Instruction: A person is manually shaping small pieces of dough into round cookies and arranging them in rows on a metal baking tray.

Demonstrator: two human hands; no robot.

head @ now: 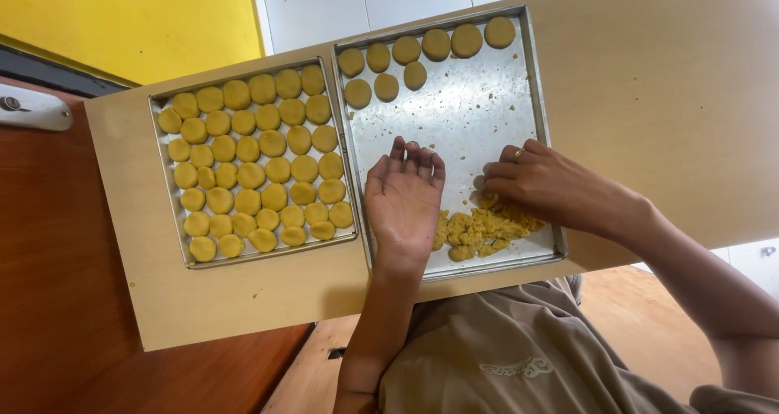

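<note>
My left hand (pixel 403 196) lies over the near left part of the right metal tray (pixel 454 130), fingers spread and slightly cupped, holding nothing. My right hand (pixel 545 185), a ring on one finger, reaches in from the right and pinches a bit of crumbly yellow dough off the dough pile (pixel 479 231) at the tray's near edge. Several flattened yellow dough discs (pixel 422 53) sit in rows at the far end of this tray. The left metal tray (pixel 166 211) is filled with many such discs (pixel 256 166).
Both trays rest on a pale wooden board (pixel 665 97) laid across a reddish-brown surface (pixel 57 284). A yellow wall (pixel 138 16) and white tiles (pixel 365 0) lie beyond. My beige shirt (pixel 519 357) fills the bottom of the view.
</note>
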